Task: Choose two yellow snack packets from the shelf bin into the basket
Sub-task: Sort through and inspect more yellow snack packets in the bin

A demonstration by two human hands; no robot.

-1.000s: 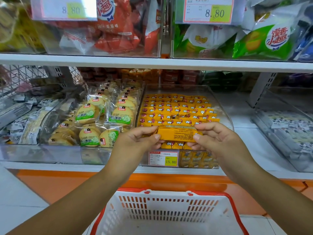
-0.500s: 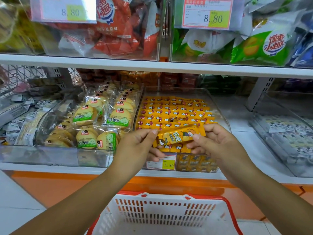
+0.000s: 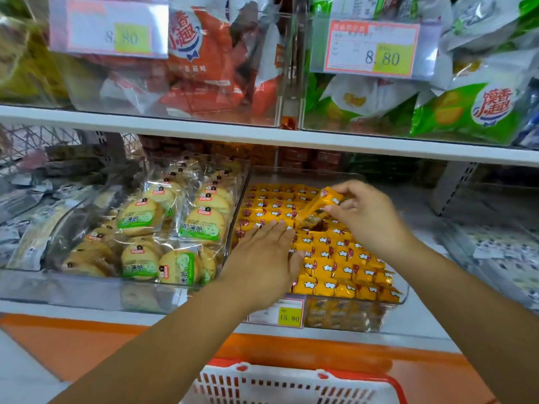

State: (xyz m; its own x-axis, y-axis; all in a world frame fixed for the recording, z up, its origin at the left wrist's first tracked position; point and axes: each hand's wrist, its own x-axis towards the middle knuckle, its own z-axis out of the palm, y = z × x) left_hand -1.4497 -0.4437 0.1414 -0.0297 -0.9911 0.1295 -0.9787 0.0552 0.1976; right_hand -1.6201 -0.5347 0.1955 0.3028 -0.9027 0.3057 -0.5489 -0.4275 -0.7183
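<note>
The right hand (image 3: pixel 370 217) held one yellow packet (image 3: pixel 316 207) over the clear shelf bin (image 3: pixel 404 295), its fingers (image 3: pixel 350 188) and thumb pinched on the packet's upper end, so that it hung tilted with its lower end just above a dark gap among the packed rows (image 3: pixel 335 258) of the same yellow snacks. The left hand (image 3: pixel 262 255) lay palm down on those rows near the bin's left wall, fingers straight and close together, gripping nothing. The packet looked small and light, well within a two-finger pinch, and its wrapper was glossy, so it probably slid easily when held by one corner alone. A hold across the middle of its body, thumb on one broad face and fingers on the other, seemed safer than the thin sealed end. What was inside could not be told, so a gentle squeeze was the wise choice in case it crushed. The rows sat tightly side by side, and a neighbour could well have lifted along with a chosen one; a flat hand pressing them down would guard against that. The white basket (image 3: pixel 291 383) with its red rim waited below the shelf, and no packet showed in the part of it in view
</note>
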